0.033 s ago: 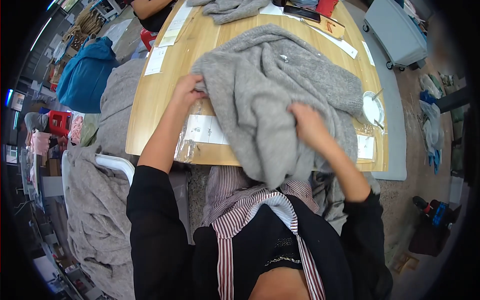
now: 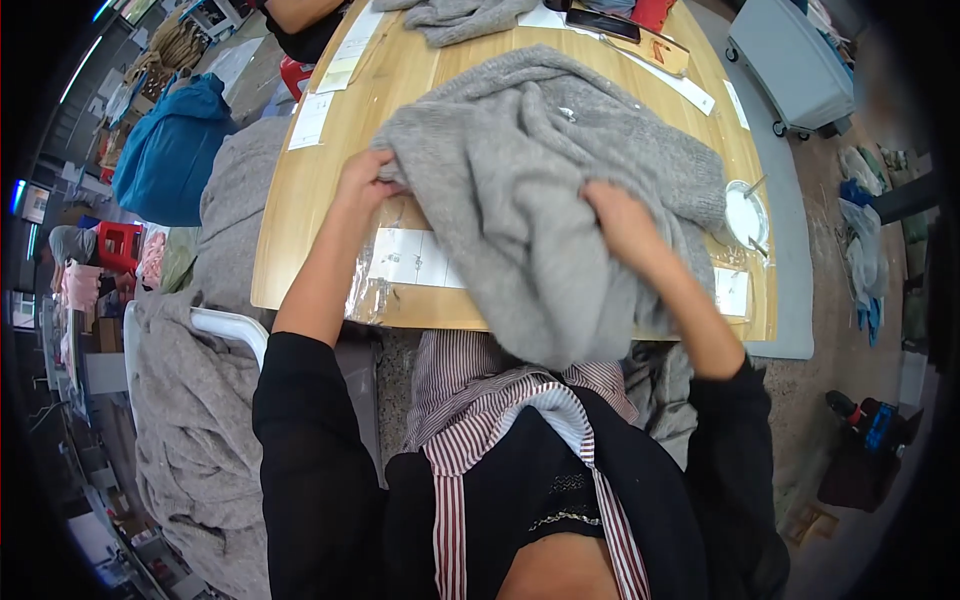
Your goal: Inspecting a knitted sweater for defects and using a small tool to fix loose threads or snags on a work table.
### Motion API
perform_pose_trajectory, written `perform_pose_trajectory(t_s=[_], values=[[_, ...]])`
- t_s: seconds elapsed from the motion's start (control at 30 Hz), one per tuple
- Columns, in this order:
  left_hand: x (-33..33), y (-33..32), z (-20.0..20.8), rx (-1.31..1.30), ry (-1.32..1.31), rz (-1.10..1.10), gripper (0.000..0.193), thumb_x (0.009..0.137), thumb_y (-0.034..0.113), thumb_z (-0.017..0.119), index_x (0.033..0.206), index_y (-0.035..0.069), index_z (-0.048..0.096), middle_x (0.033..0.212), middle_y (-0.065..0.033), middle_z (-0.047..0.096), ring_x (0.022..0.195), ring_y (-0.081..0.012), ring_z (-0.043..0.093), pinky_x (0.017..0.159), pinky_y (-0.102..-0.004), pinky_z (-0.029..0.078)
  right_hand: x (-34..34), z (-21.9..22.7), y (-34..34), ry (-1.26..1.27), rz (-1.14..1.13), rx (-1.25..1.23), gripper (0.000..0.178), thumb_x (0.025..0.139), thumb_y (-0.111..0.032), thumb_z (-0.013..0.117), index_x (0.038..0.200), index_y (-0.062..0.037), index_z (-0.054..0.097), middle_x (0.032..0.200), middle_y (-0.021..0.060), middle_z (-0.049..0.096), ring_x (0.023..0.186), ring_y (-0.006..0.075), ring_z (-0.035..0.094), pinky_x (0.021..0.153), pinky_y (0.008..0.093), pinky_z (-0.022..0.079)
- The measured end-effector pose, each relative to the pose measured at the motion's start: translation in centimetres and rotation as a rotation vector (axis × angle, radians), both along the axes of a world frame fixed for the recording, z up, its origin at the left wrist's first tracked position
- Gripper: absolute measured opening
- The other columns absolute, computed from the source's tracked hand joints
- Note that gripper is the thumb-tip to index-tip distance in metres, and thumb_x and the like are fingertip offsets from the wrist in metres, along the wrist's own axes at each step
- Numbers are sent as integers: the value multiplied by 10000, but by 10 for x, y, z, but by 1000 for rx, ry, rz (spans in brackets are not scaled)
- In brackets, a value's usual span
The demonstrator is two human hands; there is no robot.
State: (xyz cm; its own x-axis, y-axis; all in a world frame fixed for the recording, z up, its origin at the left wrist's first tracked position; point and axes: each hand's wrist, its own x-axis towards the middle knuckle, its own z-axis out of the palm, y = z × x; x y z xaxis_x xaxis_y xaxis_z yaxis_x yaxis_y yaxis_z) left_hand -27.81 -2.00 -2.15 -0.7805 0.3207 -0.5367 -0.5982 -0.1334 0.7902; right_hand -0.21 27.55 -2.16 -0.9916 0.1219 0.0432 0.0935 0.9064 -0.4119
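Observation:
A grey knitted sweater (image 2: 540,190) lies bunched and rumpled across the near half of the wooden table (image 2: 285,245). Its lower folds hang over the table's front edge toward my lap, and a ribbed cuff end points right. At the garment's left edge my left hand (image 2: 370,180) is closed, pinching the knit between thumb and fingers. My right hand (image 2: 625,225), slightly blurred, grips a fold in the middle of the sweater; its fingertips are partly hidden by the fabric. A small whitish spot or tag shows on the upper part of the knit.
A white bowl with tools (image 2: 745,217) stands at the table's right edge. Paper slips (image 2: 400,257) are taped to the tabletop. Farther back lie a dark phone (image 2: 603,26) and another grey garment (image 2: 465,18). More grey knitwear (image 2: 195,450) heaps at my left; a person's arm (image 2: 298,14) shows beyond.
My left hand has shifted slightly left with the sweater's edge. The lower folds have risen a little and swung right, and my right hand has moved slightly to the right.

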Motion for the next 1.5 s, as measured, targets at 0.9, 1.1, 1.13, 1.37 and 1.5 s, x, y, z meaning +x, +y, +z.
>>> perform_pose_trajectory(t_s=[0.9, 1.1, 1.13, 1.37, 1.5], values=[[87, -88, 7, -133, 34, -565, 153, 946, 161, 595, 906, 25, 538, 692, -119, 637, 408, -116, 543, 334, -206, 390, 82, 4, -1, 86, -288, -146, 241, 845, -114, 636, 1063, -14, 613, 855, 187, 661, 777, 326, 646, 712, 382, 489], [94, -89, -3, -154, 66, -588, 152, 957, 156, 566, 896, 19, 540, 697, -107, 647, 408, -131, 556, 337, -216, 398, 82, 12, -10, 121, -288, -8, 289, 809, -110, 659, 1080, -18, 625, 917, 189, 659, 855, 320, 649, 757, 386, 491], [93, -88, -4, -154, 84, -606, 172, 954, 175, 572, 882, 22, 543, 682, -97, 644, 403, -129, 551, 338, -223, 397, 83, 14, -11, 80, -325, 4, 305, 793, -94, 667, 1087, -22, 628, 942, 179, 660, 873, 318, 643, 765, 379, 492], [134, -71, -1, -830, 971, -133, 116, 877, 130, 581, 851, 17, 588, 610, -81, 556, 535, -175, 525, 516, -324, 422, 135, 22, -5, 428, -304, -298, 393, 801, -40, 689, 1179, -32, 582, 1024, 78, 618, 934, 187, 595, 835, 305, 481], [198, -41, 4, -771, 1622, -217, 95, 849, 52, 631, 936, 14, 626, 858, -131, 633, 769, -304, 609, 684, -394, 492, 177, 15, 40, 917, -802, -754, 311, 886, -88, 667, 1148, 2, 528, 898, 18, 606, 736, 65, 556, 660, 205, 452]])
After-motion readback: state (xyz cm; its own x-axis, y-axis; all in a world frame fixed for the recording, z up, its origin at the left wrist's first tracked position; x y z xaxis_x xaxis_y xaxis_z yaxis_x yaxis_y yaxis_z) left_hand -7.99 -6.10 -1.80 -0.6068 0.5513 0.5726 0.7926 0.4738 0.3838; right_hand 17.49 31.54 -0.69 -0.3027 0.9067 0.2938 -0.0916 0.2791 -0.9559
